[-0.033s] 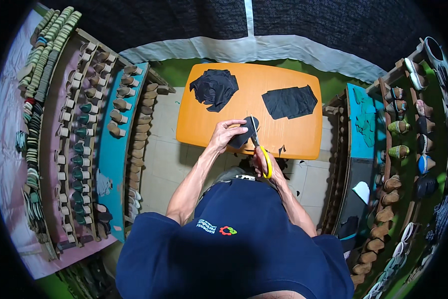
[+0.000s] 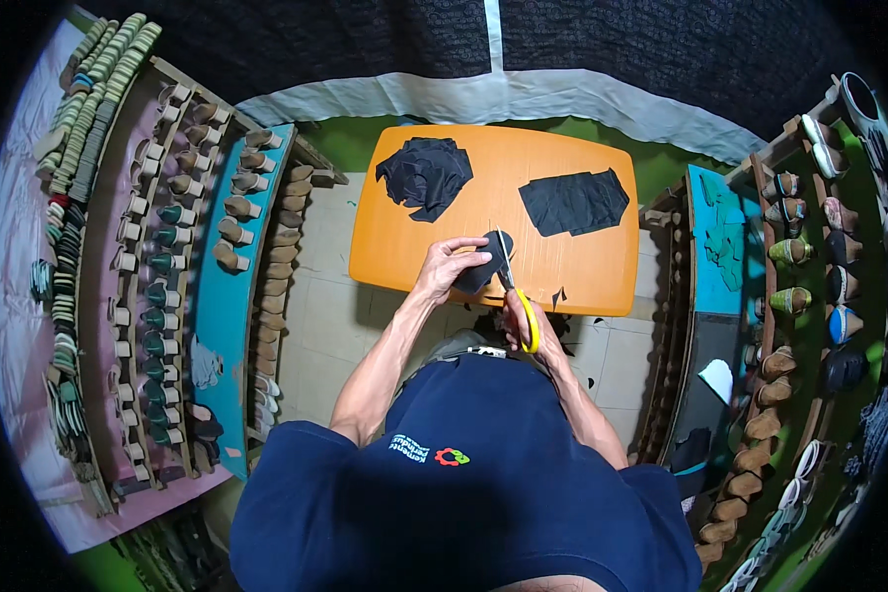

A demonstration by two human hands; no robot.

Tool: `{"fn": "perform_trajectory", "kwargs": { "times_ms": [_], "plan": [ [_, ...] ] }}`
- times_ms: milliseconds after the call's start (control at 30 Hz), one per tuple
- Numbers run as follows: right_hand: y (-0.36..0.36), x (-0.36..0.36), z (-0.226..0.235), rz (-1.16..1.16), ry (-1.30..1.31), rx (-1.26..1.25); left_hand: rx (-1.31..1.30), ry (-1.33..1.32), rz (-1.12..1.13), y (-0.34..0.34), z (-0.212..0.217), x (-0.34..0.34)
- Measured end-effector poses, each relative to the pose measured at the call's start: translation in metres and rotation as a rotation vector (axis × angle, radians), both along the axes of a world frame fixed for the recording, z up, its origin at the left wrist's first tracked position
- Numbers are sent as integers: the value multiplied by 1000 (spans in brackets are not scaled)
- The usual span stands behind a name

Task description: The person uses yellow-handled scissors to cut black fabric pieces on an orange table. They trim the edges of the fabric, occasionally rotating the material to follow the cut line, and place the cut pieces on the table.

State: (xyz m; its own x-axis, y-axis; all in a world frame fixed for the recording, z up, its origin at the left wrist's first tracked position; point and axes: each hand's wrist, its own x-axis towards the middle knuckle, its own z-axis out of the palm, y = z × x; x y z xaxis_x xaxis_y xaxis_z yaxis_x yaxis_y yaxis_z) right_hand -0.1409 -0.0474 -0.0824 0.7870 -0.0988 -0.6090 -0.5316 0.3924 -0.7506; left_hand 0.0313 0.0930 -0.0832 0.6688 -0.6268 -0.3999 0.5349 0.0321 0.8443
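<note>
Head view: black fabric piece (image 2: pixel 471 280) held up over the near edge of an orange table (image 2: pixel 503 163), left of its small dark scraps (image 2: pixel 559 296). Left hand (image 2: pixel 444 264) grips the piece, thumb and fingers pinched on it. Right hand (image 2: pixel 516 321) closed round the yellow handles of scissors (image 2: pixel 532 331); blades lie against the piece's right side. Farther back on the tabletop: rumpled black fabric pile (image 2: pixel 424 176) left, flatter black fabric stack (image 2: pixel 575 202) right. Flanking: racks of shoe lasts (image 2: pixel 162 296) left, shoe shelves (image 2: pixel 789 301) right.
</note>
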Motion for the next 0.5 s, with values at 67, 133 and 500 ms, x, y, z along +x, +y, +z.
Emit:
{"fn": "perform_trajectory", "kwargs": {
  "times_ms": [67,133,500],
  "plan": [
    [0,1,3,-2,30,-25,-13,13,9,-1,1,-2],
    [0,1,6,3,39,-49,-15,11,16,-2,3,-1],
    [-2,4,31,35,2,-184,-18,-12,3,-1,8,6]
  ]
}}
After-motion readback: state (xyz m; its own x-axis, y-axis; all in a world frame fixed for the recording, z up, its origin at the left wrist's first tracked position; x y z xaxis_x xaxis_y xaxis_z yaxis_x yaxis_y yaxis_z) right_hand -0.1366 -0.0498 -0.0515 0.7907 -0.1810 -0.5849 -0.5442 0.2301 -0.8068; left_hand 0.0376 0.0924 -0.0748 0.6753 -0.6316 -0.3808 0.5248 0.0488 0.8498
